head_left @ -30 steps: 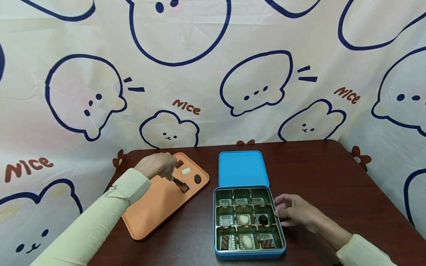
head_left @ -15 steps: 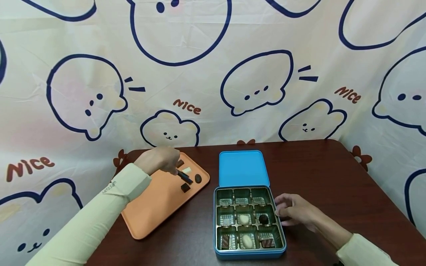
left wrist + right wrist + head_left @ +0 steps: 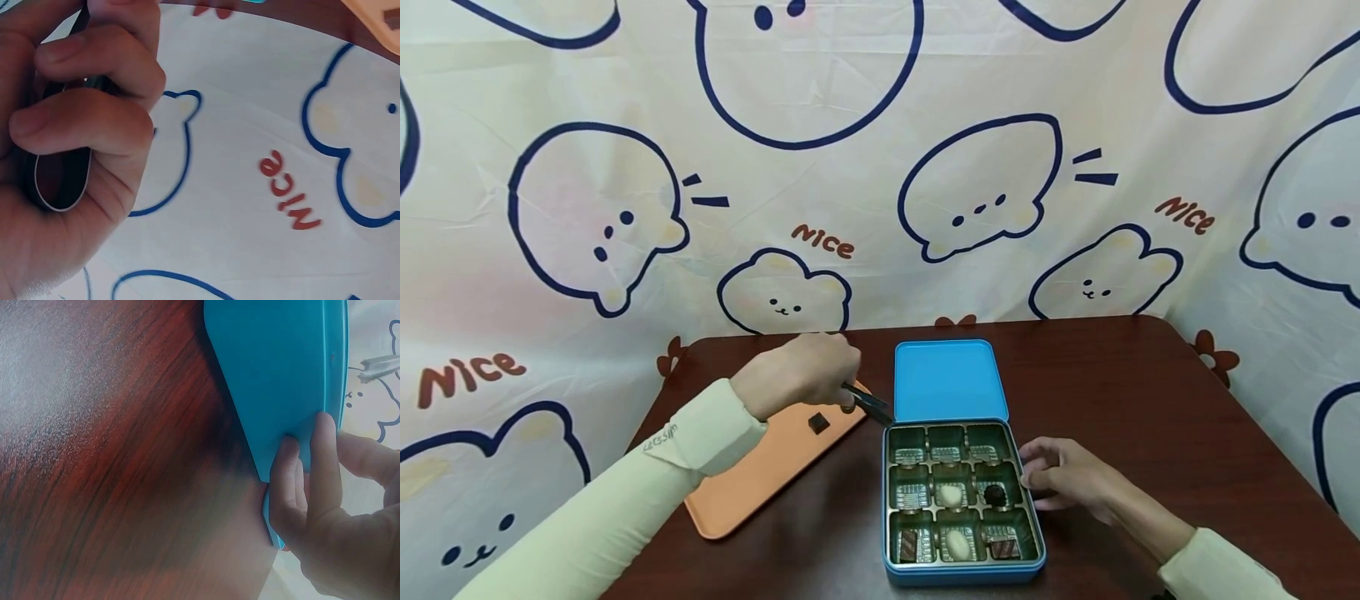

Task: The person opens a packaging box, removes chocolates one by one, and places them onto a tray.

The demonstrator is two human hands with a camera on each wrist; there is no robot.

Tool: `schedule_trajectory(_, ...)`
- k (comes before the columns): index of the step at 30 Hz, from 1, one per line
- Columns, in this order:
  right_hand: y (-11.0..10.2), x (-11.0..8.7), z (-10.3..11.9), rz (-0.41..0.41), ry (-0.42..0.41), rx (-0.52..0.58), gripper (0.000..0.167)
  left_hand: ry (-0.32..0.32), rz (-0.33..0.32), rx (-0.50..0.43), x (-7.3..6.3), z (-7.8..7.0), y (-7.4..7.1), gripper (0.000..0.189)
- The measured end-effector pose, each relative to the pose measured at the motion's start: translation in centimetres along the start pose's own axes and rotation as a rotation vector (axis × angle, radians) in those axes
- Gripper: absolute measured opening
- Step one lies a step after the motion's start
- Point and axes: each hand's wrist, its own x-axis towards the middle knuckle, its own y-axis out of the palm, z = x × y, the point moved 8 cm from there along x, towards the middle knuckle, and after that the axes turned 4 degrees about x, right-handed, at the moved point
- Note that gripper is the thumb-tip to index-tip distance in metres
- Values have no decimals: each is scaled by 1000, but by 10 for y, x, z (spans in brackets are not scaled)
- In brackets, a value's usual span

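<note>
My left hand (image 3: 805,371) holds black tongs (image 3: 872,404), its fingers curled round their bent end (image 3: 62,181) in the left wrist view. The tongs' tips hover by the back left corner of a blue tin (image 3: 962,575); whether they pinch anything I cannot tell. Inside the tin is a gold insert of compartments. White chocolates (image 3: 958,546) and dark ones (image 3: 908,546) sit in the front and middle rows; the back row holds none. The fingers of my right hand (image 3: 1071,479) touch the tin's right side (image 3: 281,375), fairly straight.
An orange tray (image 3: 722,508) lies left of the tin, partly under my left arm, with a dark square chocolate (image 3: 818,423) on it. The tin's blue lid (image 3: 947,379) lies behind it on the brown table (image 3: 1090,375). A patterned cloth (image 3: 850,183) hangs behind.
My left hand has moved the tongs rightward from the tray to the tin's back left corner. The dark square chocolate they were at stays on the tray. My right hand has not moved.
</note>
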Motion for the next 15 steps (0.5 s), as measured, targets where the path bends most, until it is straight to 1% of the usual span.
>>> schedule_trajectory(3,0,0,0,0,-2,-4,44,32,-10,-23,-2,-13,-4,37)
schedule_trajectory(6,0,0,0,-2,-3,-4,43,48,3,-30,-1,-25,-5,36)
schedule_trajectory(10,-1,0,0,-1,-7,1,43,58,-3,-8,1,-38,-6,27)
schedule_trajectory(15,-1,1,0,-7,-3,1,44,116,-36,24,3,-55,-5,13)
